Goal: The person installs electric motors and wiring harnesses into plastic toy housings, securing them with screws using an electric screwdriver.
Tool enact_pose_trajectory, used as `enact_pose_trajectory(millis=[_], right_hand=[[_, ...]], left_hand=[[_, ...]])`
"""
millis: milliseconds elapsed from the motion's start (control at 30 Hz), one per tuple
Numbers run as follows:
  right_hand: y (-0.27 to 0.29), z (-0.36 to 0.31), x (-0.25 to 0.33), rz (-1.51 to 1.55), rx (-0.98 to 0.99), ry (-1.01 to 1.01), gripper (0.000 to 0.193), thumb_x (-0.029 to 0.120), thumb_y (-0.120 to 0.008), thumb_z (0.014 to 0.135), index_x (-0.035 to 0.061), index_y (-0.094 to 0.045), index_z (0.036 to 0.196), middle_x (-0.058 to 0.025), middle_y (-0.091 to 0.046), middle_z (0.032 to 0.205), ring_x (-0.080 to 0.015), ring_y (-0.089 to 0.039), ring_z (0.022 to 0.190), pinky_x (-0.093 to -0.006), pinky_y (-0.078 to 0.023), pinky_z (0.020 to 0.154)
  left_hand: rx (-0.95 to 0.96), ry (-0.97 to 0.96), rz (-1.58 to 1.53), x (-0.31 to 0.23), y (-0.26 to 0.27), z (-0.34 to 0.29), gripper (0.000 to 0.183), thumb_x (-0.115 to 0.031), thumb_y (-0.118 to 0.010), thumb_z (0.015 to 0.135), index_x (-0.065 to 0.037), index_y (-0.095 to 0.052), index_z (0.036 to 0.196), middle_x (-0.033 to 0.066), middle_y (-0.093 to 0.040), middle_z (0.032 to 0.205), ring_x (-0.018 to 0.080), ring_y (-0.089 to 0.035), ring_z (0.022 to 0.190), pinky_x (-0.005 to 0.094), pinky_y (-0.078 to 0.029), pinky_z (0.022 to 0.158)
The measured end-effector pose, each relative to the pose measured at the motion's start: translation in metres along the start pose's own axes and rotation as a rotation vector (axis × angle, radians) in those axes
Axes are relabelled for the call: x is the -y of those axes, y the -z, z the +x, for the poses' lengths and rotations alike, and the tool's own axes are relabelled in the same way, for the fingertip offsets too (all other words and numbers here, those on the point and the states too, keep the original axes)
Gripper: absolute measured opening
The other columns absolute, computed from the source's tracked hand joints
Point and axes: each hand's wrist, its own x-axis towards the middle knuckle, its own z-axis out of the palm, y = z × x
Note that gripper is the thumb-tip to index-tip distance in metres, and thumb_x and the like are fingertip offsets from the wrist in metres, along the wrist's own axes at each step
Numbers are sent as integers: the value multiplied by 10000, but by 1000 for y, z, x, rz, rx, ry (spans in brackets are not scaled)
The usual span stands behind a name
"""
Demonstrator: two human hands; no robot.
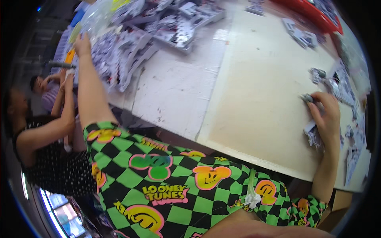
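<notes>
On the right side of the table, my right hand (326, 117) is closed, with thumb and fingers pinching a small grey metallic part (306, 97). Its exact kind is too small to make out. Just below that hand lies a pale grey plastic piece with a loop of wire (312, 133). Stretched far to the upper left, my left hand (82, 45) is at the edge of a heap of grey plastic parts (119, 51), close to an orange-yellow object (70, 56). Blur and distance hide what its fingers do.
More grey assemblies (300, 33) lie at the far right, near a red tray (313, 14) of parts. Others (343, 85) line the right edge. Clear plastic bags (97, 18) rest at the far left. Another person (43, 139) in a dotted garment works at left.
</notes>
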Motion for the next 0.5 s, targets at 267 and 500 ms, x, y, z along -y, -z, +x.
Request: enact_pose_trajectory(millis=[267,500], right_hand=[[1,26,-41,-30,19,60,160,159,-698,784,67,-629,895,-59,-645,796,-239,-606,781,-360,-417,794],[0,20,-60,15,-16,65,147,176,-692,795,81,-632,888,-48,-636,762,-231,-604,763,-356,-415,809]], left_hand=[[-188,-568,-622,-302,109,-99,251,-123,-623,925,-53,-647,1165,101,-630,1197,191,-623,1019,294,-519,833],[500,-963,-1097,-513,114,-207,413,-47,-695,799,-53,-619,1206,159,-615,1188,315,-580,1100,364,-447,948]])
